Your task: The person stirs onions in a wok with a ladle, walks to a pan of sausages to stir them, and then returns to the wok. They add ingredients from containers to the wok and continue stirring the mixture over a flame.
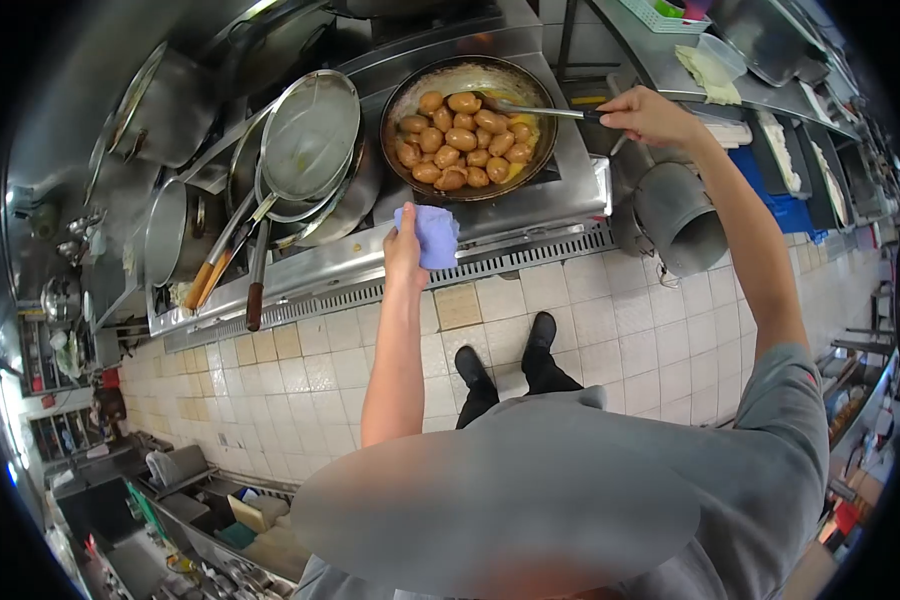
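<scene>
At 12 o'clock, a wide dark wok (398, 160) holds a heap of glossy brown oval pieces (455, 138), potato-like or egg-like, with yellowish liquid showing around the pile's right edge. At 10 to 11 o'clock, a round mesh strainer (311, 135) lies over stacked pans; a deep saucepan (170, 235) is at 10. Toward 2 o'clock, a tall metal pot (692, 235) tilts with its mouth showing; its contents cannot be told.

The wok sits on a steel cooking range (580, 180) with a slotted strip (510, 262) along its near edge. Pale floor tiles (610, 355) spread below, under black shoes (540, 330) at about 5 o'clock.

The right hand (658, 116), between 1 and 2 o'clock, is closed around the black handle of a metal utensil (545, 111), which crosses the wok's rim near 3 o'clock and reaches in among the pieces. The left hand (406, 250), just off centre at 11, grasps a folded purple cloth (437, 238) beside the wok's lower rim, thumb pressed on it; whether the cloth covers a wok handle cannot be told
</scene>
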{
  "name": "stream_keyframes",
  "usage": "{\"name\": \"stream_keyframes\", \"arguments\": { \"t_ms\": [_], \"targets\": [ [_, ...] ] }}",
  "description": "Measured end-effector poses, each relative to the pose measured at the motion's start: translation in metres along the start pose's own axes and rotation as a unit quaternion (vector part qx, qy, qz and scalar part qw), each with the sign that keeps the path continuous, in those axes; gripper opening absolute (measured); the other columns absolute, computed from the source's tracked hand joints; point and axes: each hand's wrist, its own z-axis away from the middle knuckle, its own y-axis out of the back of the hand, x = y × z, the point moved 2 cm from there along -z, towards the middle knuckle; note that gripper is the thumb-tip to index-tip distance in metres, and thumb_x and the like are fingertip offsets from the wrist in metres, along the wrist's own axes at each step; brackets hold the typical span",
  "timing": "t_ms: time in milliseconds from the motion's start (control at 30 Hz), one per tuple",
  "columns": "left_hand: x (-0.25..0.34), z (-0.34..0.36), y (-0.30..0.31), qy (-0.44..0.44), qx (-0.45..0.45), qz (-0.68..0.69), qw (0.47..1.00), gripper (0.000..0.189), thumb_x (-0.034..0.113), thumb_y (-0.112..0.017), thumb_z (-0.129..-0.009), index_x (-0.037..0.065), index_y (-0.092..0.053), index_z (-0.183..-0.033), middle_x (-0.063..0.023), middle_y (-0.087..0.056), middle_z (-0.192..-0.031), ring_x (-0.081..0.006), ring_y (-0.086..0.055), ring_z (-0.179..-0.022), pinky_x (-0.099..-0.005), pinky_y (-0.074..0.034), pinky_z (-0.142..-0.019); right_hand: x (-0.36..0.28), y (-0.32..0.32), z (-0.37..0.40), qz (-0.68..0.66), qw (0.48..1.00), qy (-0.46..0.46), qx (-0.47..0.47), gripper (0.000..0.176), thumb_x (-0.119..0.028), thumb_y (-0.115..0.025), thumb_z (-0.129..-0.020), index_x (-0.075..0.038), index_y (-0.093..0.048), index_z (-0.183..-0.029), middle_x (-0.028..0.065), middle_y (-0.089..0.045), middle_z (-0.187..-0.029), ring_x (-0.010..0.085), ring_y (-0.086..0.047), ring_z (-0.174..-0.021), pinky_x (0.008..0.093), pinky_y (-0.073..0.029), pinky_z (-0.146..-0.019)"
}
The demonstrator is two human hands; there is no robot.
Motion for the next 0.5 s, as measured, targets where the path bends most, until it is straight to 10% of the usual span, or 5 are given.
{"name": "stream_keyframes", "arguments": {
  "t_ms": [267,500],
  "targets": [
    [0.001,-0.005,0.016,0.034,-0.070,0.030,0.997,0.045,0.034,-0.051,-0.098,-0.009,-0.050,-0.111,-0.0202,-0.065,-0.101,-0.0313,-0.069,-0.083,-0.0428,-0.059,-0.070,-0.065,-0.045,0.114,0.209,0.961,0.094,0.154,0.038,-0.020,-0.065,-0.083,0.003,-0.065,-0.112,0.0216,-0.067,-0.078,0.0283,-0.063,-0.068,0.0355,-0.048,-0.069],
    [0.012,-0.004,0.016,0.091,-0.093,0.019,0.991,0.045,0.033,-0.047,-0.100,-0.008,-0.048,-0.120,-0.0236,-0.063,-0.110,-0.0364,-0.067,-0.091,-0.0503,-0.057,-0.079,-0.107,-0.073,0.190,0.265,0.940,0.051,0.207,0.034,-0.015,-0.066,-0.082,-0.005,-0.066,-0.114,0.0210,-0.065,-0.077,0.0325,-0.062,-0.068,0.0380,-0.047,-0.067]
  ]
}}
